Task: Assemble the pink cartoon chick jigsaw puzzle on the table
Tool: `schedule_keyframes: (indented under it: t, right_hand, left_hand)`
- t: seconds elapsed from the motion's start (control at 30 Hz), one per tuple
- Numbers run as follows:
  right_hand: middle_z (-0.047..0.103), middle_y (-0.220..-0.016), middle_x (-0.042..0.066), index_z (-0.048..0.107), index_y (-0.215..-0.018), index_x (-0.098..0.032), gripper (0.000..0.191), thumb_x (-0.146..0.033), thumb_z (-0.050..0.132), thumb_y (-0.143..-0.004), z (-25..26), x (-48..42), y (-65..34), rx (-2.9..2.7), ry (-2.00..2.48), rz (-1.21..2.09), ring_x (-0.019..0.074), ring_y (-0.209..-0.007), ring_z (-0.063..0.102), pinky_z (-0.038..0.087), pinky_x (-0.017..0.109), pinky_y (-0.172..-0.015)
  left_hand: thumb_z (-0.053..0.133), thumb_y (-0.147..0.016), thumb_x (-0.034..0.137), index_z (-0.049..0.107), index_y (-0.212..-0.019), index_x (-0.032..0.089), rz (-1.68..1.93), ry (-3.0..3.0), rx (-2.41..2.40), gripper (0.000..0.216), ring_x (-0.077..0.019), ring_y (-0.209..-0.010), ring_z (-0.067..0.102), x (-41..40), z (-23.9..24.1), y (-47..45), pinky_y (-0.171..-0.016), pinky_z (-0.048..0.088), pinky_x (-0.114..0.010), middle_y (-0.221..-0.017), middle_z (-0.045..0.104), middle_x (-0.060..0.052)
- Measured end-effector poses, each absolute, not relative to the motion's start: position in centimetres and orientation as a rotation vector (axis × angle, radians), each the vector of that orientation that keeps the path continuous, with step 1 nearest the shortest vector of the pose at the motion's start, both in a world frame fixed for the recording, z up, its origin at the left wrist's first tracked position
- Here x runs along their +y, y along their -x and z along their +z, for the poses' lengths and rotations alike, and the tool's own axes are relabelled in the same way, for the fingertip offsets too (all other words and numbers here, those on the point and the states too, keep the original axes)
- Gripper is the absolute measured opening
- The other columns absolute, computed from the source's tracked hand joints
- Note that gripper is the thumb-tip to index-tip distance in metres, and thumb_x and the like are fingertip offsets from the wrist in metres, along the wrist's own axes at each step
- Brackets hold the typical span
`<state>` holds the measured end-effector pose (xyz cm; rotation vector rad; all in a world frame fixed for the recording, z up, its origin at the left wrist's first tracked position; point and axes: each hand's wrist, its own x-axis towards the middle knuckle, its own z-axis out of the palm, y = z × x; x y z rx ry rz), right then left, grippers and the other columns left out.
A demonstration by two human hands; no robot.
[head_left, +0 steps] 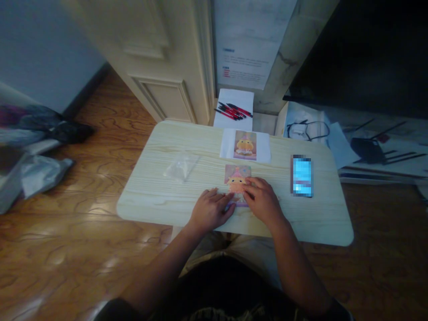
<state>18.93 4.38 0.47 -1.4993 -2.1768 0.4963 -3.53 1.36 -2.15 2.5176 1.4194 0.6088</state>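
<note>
A small picture card [237, 171] of an orange cartoon figure in a pink party hat lies near the table's front edge. My left hand [211, 208] rests palm down at its lower left, fingers stretched out, the tips touching the picture. From the right, my right hand [262, 196] lays its slightly bent, parted fingertips on the card's right side. Both hands hide parts of the card's lower half. Just behind it, a white sheet [228, 145] bears a similar printed picture [245, 146]. A clear plastic bag [181, 166] lies to the left.
A phone [302, 176] with a lit, pixelated screen lies on the right of the pale wooden table [150, 196]. Beyond the far edge are several red and black pens [234, 111] on white paper and a box with a black cable [312, 130]. A cabinet [163, 96] stands behind.
</note>
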Motion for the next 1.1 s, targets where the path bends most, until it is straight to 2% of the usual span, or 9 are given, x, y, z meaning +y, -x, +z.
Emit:
schedule_keyframes:
  t: [0.43, 0.7, 0.9, 1.1]
  right_hand:
    - [0.071, -0.124, 0.007, 0.079, -0.105, -0.027, 0.023, -0.014, 0.067, -0.091, 0.03, 4.68, -18.94, -2.147, 1.507, 0.499, 0.0283, -0.12, 0.06, 0.049, 0.05, -0.107]
    - [0.071, -0.123, 0.007, 0.079, -0.105, -0.028, 0.024, -0.013, 0.069, -0.089, -0.1, 4.73, -19.08, -2.141, 1.491, 0.502, 0.0282, -0.119, 0.06, 0.049, 0.05, -0.106]
    - [0.071, -0.121, 0.007, 0.079, -0.102, -0.028, 0.022, -0.013, 0.069, -0.088, -0.31, 4.78, -19.05, -2.12, 1.501, 0.504, 0.0282, -0.119, 0.06, 0.049, 0.05, -0.107]
    - [0.071, -0.121, 0.008, 0.079, -0.102, -0.027, 0.022, -0.013, 0.069, -0.088, -0.26, 4.81, -19.07, -2.112, 1.491, 0.513, 0.0283, -0.118, 0.06, 0.049, 0.051, -0.106]
  left_hand:
    - [0.062, -0.097, 0.039, 0.071, -0.126, 0.026, 0.596, -2.505, 1.41, 0.034, -0.0252, -0.088, 0.072, 1.4, -2.06, 3.58, -0.092, 0.051, -0.046, -0.09, 0.078, -0.007]
    - [0.063, -0.096, 0.04, 0.072, -0.126, 0.026, 0.607, -2.53, 1.421, 0.034, -0.0283, -0.096, 0.072, 1.39, -2.25, 3.61, -0.088, 0.051, -0.045, -0.087, 0.078, -0.007]
    - [0.061, -0.097, 0.04, 0.072, -0.127, 0.026, 0.594, -2.508, 1.41, 0.034, -0.0261, -0.089, 0.072, 1.39, -2.23, 3.67, -0.091, 0.052, -0.046, -0.088, 0.078, -0.006]
    - [0.063, -0.097, 0.04, 0.073, -0.125, 0.027, 0.592, -2.511, 1.417, 0.033, -0.0277, -0.093, 0.073, 1.35, -2.41, 3.76, -0.091, 0.052, -0.046, -0.089, 0.079, -0.005]
